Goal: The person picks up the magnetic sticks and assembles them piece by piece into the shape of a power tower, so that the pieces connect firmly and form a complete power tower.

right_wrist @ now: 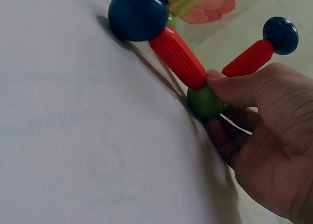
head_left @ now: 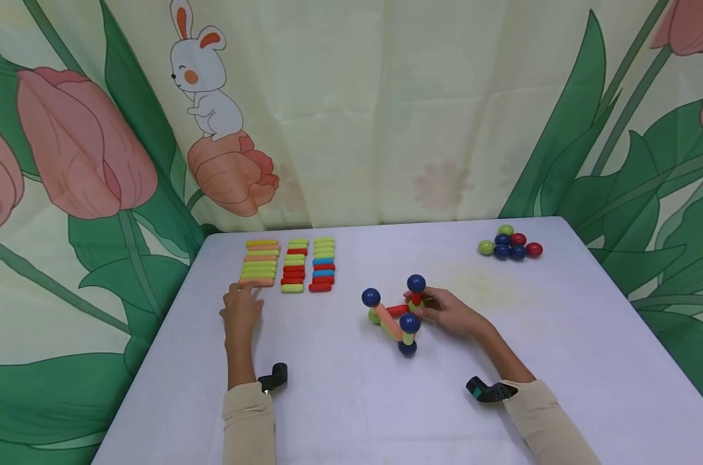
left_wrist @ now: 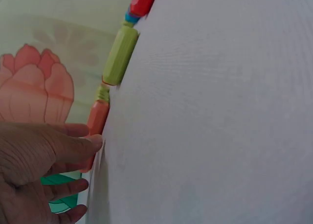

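My left hand [head_left: 241, 311] is at the near end of the left column of sticks. Its thumb and fingers pinch an orange stick [left_wrist: 99, 117], seen in the left wrist view. With the thumb and fingers of my right hand [head_left: 454, 314] I grip a green ball [right_wrist: 201, 104] on a built frame of balls and sticks. A red stick [right_wrist: 181, 60] runs from that ball, and another red stick [right_wrist: 248, 59] stands up from it, topped by a dark blue ball [head_left: 416, 283]. More blue balls and an orange stick [head_left: 389, 321] belong to the frame.
Sticks lie in three columns at the back left: a left one [head_left: 261, 266], a middle red and green one [head_left: 294, 272], and a right one [head_left: 323, 274] with blue sticks. Loose balls [head_left: 501, 252] in blue, red and green cluster at the back right. A printed curtain [head_left: 351, 129] hangs behind the white table [head_left: 351, 400].
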